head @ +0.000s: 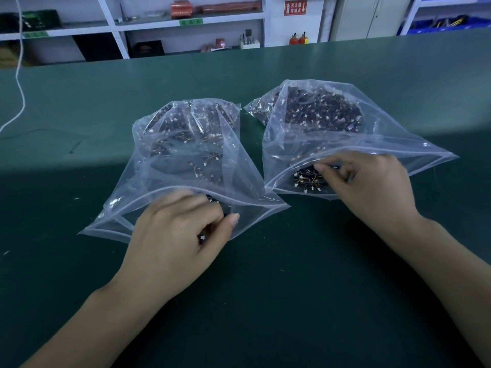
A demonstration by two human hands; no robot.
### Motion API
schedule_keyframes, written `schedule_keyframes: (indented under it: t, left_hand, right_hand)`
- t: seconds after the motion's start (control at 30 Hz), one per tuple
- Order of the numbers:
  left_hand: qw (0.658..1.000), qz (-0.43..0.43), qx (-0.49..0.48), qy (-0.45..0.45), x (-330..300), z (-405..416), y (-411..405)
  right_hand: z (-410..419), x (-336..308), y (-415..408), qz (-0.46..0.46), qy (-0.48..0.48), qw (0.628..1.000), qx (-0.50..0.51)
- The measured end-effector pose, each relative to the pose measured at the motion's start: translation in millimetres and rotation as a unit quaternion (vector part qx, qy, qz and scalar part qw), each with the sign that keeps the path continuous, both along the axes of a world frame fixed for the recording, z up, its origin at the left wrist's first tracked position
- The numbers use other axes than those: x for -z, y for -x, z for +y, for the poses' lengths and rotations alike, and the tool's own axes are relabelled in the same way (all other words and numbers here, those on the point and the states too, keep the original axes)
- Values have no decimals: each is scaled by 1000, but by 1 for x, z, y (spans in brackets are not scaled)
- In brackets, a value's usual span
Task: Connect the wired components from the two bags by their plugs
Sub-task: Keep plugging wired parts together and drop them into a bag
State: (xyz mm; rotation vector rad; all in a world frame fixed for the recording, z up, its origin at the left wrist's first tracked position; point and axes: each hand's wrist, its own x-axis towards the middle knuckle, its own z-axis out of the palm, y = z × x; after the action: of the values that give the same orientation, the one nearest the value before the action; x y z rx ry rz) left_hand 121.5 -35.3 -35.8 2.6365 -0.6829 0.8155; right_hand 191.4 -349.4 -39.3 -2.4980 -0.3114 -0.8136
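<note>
Both of my hands are at the bag mouths. My left hand [176,229] has its fingers curled at the open mouth of the left bag [183,166], pinching a small dark wired component [203,236] whose white plug shows just under my thumb. My right hand [369,181] reaches into the mouth of the right bag [332,134], fingers bent over the parts there; whether they actually grasp one I cannot tell.

Each bag is clear, soft, crinkled plastic with a thicker zip strip along its opening, and they lie side by side, nearly touching. Inside sit heaps of little dark pieces [322,110] with thin orange and red wires ending in tiny white plugs.

Under everything is a smooth, matte dark green table mat [265,288], with a few pale specks. A white cord [20,83] hangs down at the far left. Beyond the table stand white metal shelves [186,22], a red sign [295,7] on the wall, two small red fire extinguishers [299,39] and blue bins [438,25].
</note>
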Motion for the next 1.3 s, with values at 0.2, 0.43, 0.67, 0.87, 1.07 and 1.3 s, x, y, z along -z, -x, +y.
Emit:
schedule_keyframes:
  t: [0.2, 0.43, 0.67, 0.87, 1.07, 1.3]
  left_hand:
    - [994, 90, -54, -39, -1, 6, -1]
    - [991, 98, -80, -49, -2, 8, -1]
    - [992, 111, -56, -14, 0, 12, -4]
    - [994, 89, -51, -33, -1, 9, -3]
    - [994, 59, -60, -64, -4, 11, -5]
    - [999, -11, 43, 25, -3, 3, -3]
  right_hand:
    - [-4, 1, -4, 30, 36, 997, 63]
    - [9, -5, 5, 40, 1, 999, 36]
    - [17, -7, 13, -10, -19, 1000, -2]
    - [24, -5, 19, -26, -23, 998, -53]
    - [29, -3, 23, -28, -32, 996, -85]
    - [31, -3, 24, -54, -46, 985, -159]
